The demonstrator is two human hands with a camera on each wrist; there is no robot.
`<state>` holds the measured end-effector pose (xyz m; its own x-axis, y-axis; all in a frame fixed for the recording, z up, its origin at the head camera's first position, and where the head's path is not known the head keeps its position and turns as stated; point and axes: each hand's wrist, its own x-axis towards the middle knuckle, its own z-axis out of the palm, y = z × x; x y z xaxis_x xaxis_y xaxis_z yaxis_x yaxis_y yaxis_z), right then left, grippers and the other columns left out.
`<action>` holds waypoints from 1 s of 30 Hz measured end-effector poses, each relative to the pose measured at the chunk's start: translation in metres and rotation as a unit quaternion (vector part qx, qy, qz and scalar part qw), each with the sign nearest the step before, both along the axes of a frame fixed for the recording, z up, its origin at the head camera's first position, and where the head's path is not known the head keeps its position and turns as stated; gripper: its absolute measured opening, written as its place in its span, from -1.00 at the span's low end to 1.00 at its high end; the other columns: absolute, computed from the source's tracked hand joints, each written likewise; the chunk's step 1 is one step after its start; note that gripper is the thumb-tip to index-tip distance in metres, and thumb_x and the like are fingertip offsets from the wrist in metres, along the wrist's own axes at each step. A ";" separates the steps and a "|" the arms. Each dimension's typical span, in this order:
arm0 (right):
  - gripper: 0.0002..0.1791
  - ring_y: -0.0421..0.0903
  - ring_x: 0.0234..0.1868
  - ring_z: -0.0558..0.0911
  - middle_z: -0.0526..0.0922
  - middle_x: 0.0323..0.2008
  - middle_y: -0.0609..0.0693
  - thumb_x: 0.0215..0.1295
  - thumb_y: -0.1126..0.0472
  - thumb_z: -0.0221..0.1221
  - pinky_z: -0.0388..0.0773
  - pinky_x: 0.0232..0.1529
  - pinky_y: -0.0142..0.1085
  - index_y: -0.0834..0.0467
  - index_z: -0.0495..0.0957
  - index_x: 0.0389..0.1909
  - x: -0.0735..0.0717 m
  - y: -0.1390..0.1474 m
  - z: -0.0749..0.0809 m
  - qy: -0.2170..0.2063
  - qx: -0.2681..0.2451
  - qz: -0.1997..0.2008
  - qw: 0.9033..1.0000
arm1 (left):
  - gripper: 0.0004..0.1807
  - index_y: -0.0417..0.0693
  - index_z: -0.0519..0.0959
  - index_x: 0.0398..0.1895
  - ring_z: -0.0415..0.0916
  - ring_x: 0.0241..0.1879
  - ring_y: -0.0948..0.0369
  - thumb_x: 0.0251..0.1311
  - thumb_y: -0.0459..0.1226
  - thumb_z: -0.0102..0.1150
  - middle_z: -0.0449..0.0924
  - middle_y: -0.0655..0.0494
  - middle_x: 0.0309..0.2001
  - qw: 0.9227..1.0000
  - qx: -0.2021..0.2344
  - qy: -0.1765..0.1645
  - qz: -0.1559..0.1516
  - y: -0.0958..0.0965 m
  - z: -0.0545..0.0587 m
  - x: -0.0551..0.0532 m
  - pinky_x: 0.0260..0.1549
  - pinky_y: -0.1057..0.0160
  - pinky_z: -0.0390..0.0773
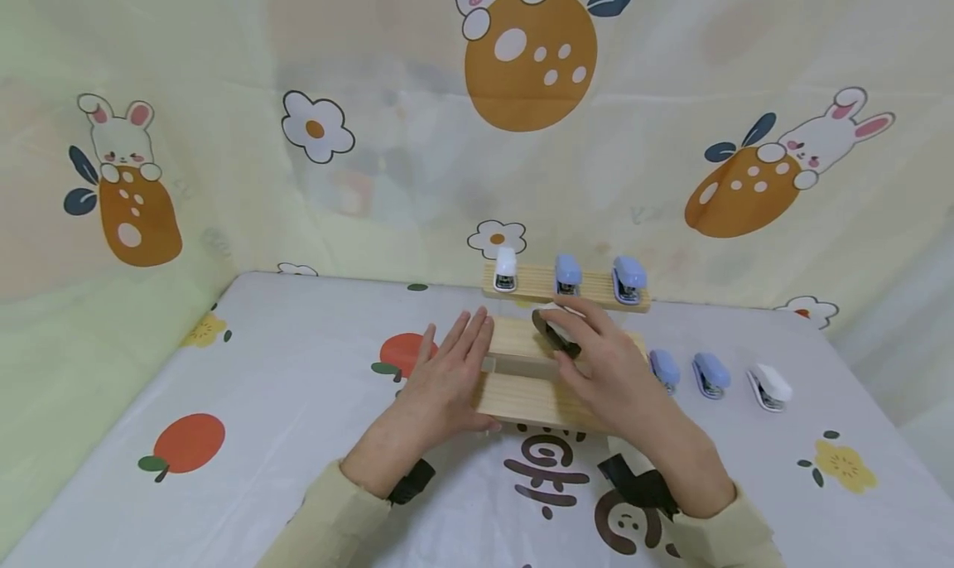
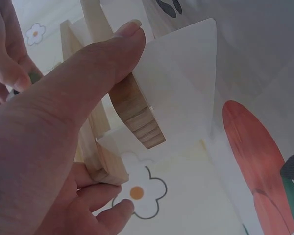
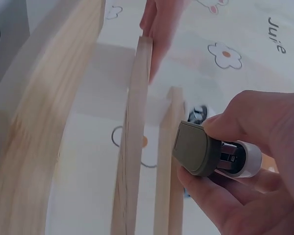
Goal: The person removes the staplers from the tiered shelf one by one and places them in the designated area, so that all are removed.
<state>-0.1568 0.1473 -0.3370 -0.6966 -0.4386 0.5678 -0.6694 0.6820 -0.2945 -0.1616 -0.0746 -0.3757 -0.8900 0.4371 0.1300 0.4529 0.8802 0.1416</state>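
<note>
Stapler [image 3: 196, 149], small, dark olive and white, pinched in right hand [image 1: 611, 369], tilted over middle plank [image 1: 514, 336] of rack [image 1: 522, 398] (can't tell from here whether touching). Rack pale wood, parallel planks with gaps between, left hand [image 1: 447, 386] against left end. On rear plank [image 1: 533, 282], white stapler [image 1: 505, 263] and two blue staplers [image 1: 567, 270], set apart in row.

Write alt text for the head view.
The right hand holds a dark-and-white mini stapler at a wooden rack, whose left end the left hand touches. A white stapler and two blue staplers sit on the slat behind, two more blue and one white on the tablecloth at right.
</note>
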 end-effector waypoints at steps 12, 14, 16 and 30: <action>-0.45 0.10 -0.02 0.62 0.48 0.20 0.22 0.05 0.53 0.31 0.65 -0.23 -0.09 0.26 0.51 0.13 0.007 0.029 -0.001 0.037 0.002 -0.010 0.999 | 0.46 -0.14 -0.10 0.59 -0.17 0.60 0.05 -0.31 0.17 0.62 -0.15 0.02 0.62 1.000 0.005 -0.001 0.001 0.001 0.000 0.000 0.51 -0.22 -0.10; -0.45 0.08 -0.06 0.63 0.47 0.20 0.23 0.05 0.52 0.31 0.64 -0.32 -0.16 0.26 0.51 0.13 0.008 0.032 -0.001 0.038 0.004 -0.015 0.999 | 0.46 -0.14 -0.10 0.59 -0.17 0.60 0.05 -0.31 0.16 0.62 -0.15 0.02 0.62 1.000 0.006 -0.001 0.000 0.001 0.000 0.001 0.51 -0.22 -0.10; -0.45 0.06 -0.11 0.64 0.46 0.21 0.24 0.05 0.53 0.31 0.64 -0.40 -0.25 0.27 0.51 0.13 0.010 0.036 -0.001 0.034 0.000 -0.016 0.999 | 0.46 -0.14 -0.10 0.59 -0.16 0.60 0.05 -0.31 0.17 0.62 -0.15 0.01 0.62 1.000 0.007 -0.001 0.000 0.001 0.000 0.001 0.51 -0.22 -0.10; -0.37 0.13 0.16 0.57 0.48 0.26 0.15 -0.06 0.57 0.35 0.26 0.07 -0.77 0.26 0.51 0.14 0.024 0.059 0.005 0.045 0.010 -0.045 0.998 | 0.46 -0.16 -0.10 0.59 -0.14 0.60 0.04 -0.32 0.17 0.61 -0.13 -0.01 0.61 1.000 0.005 0.007 -0.002 0.001 0.001 0.001 0.49 -0.25 -0.08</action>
